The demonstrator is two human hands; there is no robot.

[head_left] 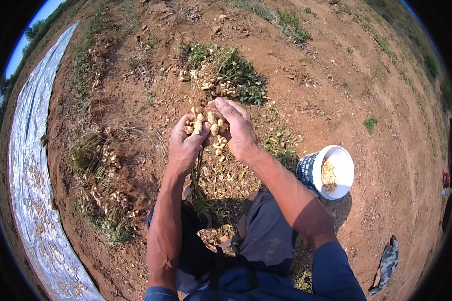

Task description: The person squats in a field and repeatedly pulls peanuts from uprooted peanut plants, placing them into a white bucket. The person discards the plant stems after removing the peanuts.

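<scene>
Both hands meet in front of me around a cluster of peanuts (211, 119) in pale tan shells, still on a pulled-up peanut plant. My left hand (185, 142) is closed round the left side of the cluster, its thumb pressed near the pods. On the other side, my right hand (239, 131) curls over the cluster, thumb on top and the other fingers mostly hidden. Below the hands the plant's stems (198, 180) hang toward my legs. A few more pods (219, 145) show beneath the right hand.
Right of my knee, a white bucket (309, 170) leans with loose peanuts (329, 176) inside. Uprooted peanut plants lie ahead (231, 67) and at left (88, 153). A silvery sheet (27, 145) with scattered peanuts runs along the far left. Camouflage-patterned cloth (388, 261) lies lower right.
</scene>
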